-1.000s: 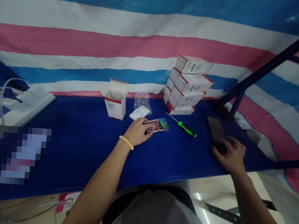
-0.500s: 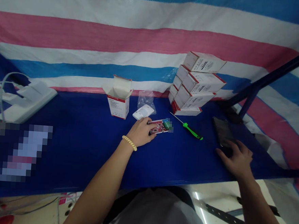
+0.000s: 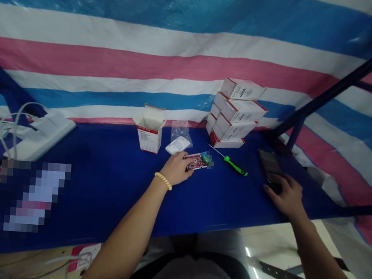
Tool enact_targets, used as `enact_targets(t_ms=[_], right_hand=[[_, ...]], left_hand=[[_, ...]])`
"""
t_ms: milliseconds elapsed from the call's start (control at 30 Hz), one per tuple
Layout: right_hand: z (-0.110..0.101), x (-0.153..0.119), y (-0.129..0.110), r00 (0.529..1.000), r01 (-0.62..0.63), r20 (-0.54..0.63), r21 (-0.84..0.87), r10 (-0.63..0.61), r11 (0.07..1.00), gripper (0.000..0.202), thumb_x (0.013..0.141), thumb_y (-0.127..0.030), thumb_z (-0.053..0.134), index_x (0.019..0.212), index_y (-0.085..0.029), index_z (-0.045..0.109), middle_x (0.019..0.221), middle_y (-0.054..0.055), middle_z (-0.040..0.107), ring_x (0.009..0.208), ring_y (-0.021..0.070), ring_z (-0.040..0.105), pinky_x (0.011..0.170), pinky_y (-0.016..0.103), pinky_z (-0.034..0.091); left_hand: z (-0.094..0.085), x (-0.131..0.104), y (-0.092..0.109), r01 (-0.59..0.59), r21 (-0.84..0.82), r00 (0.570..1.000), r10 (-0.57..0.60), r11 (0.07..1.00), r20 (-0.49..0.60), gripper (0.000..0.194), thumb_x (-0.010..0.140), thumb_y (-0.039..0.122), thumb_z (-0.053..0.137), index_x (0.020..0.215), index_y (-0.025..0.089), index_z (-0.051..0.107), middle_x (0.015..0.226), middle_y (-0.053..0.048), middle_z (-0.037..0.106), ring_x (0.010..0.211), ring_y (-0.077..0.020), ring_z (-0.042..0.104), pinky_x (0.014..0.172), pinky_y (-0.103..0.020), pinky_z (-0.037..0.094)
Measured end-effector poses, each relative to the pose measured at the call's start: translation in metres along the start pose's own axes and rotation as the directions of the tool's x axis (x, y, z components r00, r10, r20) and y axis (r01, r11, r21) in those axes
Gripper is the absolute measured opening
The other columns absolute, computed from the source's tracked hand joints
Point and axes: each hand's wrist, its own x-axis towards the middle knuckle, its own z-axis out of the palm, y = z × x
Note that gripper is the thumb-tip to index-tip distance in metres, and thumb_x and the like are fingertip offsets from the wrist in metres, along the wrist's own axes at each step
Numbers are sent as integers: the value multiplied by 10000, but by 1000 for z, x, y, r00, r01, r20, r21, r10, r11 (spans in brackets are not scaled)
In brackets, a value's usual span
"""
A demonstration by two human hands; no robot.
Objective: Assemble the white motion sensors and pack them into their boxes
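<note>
My left hand point(image 3: 178, 168), with a yellow twisted band at its wrist, is closed around the left end of a red circuit board point(image 3: 197, 161) with green terminals. Just behind the board lies a white plastic cover point(image 3: 178, 145). At the right, my right hand point(image 3: 286, 195) grips the near end of a black phone point(image 3: 269, 163) lying on the table; its fingers partly hide that end. Between the two hands is a screwdriver point(image 3: 235, 165) with a green and black handle, its shaft pointing away to the left.
An opened white and red box point(image 3: 149, 138) stands behind the left hand, beside a clear plastic bag point(image 3: 181, 130). Several closed boxes point(image 3: 234, 128) are stacked at the back. A white power strip point(image 3: 48, 134) with cables lies left on the blue table point(image 3: 112, 194). A striped sheet point(image 3: 130, 63) hangs behind.
The view has tilted up and shifted slightly, so everything sits a little differently in the picture. Both hands keep their places on the circuit board and the phone.
</note>
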Motion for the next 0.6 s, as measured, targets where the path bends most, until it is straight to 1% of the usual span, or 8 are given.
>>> enact_targets(t_ms=[100,233,367,500,600], right_hand=[[-4,4,-2,1000,-22,6,30,22,999,731,740,-701,453,1204,-154,593,1333,214,476,1261,421,435,978,589,387],[-10,10,-1,999,43,-28,65,-41,997,772,749,-687,472,1301,-149,520,1400,215,403,1332,409,368,1057,581,327],[-12,14,2,996,81,27,59,-83,995,745,787,-669,443,1304,-138,522,1423,234,370,1344,424,352,1067,594,303],[-12,15,2,989,128,66,47,-131,991,716,803,-647,441,1336,-174,508,1429,219,375,1362,420,335,1062,602,298],[-13,15,1,987,135,84,9,-135,991,744,799,-647,443,1380,-183,483,1486,200,303,1369,427,319,1058,594,314]], left_hand=[[0,0,0,8,-20,1000,-8,1000,-4,375,851,314,620,1203,185,641,1240,-133,547,1196,-291,524,1041,-451,441],[-1,0,2,13,-26,1000,-13,1000,-6,377,849,302,624,1210,192,636,1230,-126,555,1183,-287,533,1040,-455,444],[-2,-1,2,4,-9,1000,-4,1000,-3,382,855,302,621,1223,199,623,1242,-124,550,1176,-282,538,1023,-461,458],[-4,-2,2,-6,11,1000,6,1000,-1,377,852,293,625,1211,175,624,1250,-136,546,1159,-282,551,1015,-466,466],[-4,-2,4,-7,20,1000,7,1000,0,359,860,305,620,1196,180,637,1251,-137,548,1158,-283,554,995,-459,480]])
